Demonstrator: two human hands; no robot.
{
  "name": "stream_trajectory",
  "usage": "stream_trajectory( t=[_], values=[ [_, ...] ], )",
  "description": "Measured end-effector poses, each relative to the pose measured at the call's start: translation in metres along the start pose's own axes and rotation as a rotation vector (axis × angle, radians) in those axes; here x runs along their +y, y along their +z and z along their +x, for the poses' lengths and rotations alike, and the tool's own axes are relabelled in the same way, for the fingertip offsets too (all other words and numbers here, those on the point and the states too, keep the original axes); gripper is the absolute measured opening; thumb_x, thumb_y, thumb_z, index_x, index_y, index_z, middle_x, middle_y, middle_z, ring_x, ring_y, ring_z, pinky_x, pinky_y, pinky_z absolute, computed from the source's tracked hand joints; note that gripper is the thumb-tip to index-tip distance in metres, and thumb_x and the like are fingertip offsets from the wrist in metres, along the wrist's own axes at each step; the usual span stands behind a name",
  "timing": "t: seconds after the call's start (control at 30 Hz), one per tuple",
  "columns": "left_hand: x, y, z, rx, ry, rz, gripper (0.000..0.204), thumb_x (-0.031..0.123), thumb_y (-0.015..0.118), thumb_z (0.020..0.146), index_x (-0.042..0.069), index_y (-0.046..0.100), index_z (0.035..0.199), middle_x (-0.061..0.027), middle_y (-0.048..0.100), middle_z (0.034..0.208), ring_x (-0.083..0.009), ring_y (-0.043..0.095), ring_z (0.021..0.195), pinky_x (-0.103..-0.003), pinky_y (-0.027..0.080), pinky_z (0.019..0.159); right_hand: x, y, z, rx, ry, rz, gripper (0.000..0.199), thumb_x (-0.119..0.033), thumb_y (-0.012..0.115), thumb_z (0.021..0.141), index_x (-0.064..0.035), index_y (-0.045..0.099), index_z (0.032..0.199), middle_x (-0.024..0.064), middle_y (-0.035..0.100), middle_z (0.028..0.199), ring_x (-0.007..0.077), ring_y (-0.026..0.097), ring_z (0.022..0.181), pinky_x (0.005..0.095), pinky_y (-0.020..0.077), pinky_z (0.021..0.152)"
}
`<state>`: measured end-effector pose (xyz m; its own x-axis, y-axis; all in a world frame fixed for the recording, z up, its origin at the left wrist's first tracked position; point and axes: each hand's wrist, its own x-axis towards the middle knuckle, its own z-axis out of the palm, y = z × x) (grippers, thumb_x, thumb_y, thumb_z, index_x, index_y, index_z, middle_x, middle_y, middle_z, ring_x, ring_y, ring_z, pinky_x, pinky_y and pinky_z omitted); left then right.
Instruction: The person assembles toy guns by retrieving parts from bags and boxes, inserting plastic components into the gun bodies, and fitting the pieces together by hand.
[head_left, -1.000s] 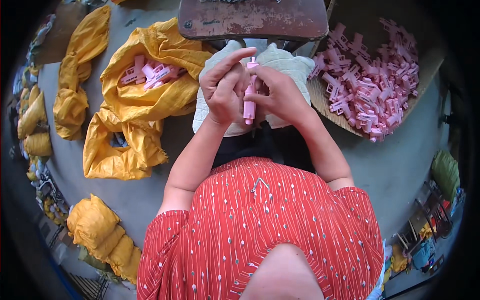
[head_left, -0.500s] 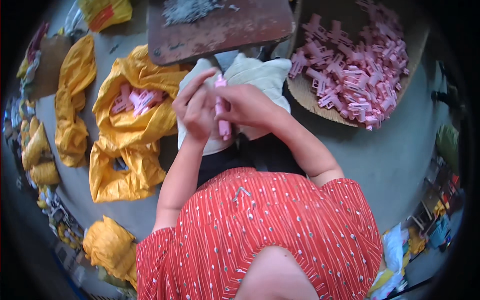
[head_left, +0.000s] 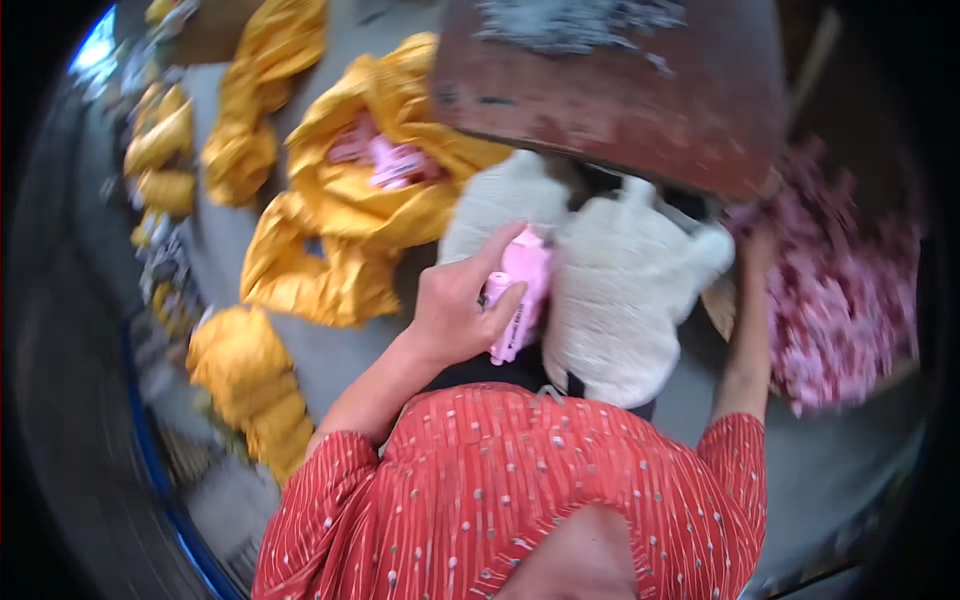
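My left hand (head_left: 455,312) is closed around a pink plastic part (head_left: 525,265), an elongated moulded piece with dark marks on its side. It holds the part above my lap, beside white cloth (head_left: 615,300) spread over my legs. My right hand (head_left: 760,245) reaches out to the right, at the near edge of a heap of similar pink plastic parts (head_left: 840,300). Motion smears its fingers and the heap, so whether it grips anything is not visible.
A worn brown wooden tabletop (head_left: 610,110) stands in front, bearing a pile of small grey pieces (head_left: 560,22). To the left, an opened yellow sack (head_left: 335,245) holds more pink parts (head_left: 390,160). Other yellow sacks (head_left: 255,380) lie on the floor.
My right hand has let go of the pink part and moved right to the heap. My left hand now holds the part alone. The view has turned, shifting the sacks and table rightward.
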<state>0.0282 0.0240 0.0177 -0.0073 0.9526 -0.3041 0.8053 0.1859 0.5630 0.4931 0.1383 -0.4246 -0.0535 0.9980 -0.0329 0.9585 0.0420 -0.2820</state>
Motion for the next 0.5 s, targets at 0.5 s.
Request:
stream_trajectory(
  t=[0.5],
  values=[
    [-0.261, -0.07, 0.047, 0.706, -0.655, -0.637, 0.041, 0.009, 0.051, 0.095, 0.005, 0.052, 0.136, -0.0096, 0.062, 0.102, -0.014, 0.052, 0.068, -0.025, 0.04, 0.057, 0.025, 0.006, -0.041, -0.542, 0.039, 0.141, 0.036, -0.025, 0.059, 0.088, -0.0009, 0.062, 0.114, 0.0238, 0.065, 0.111, 0.0389, 0.062, 0.1, 0.0471, 0.049, 0.085]
  ],
)
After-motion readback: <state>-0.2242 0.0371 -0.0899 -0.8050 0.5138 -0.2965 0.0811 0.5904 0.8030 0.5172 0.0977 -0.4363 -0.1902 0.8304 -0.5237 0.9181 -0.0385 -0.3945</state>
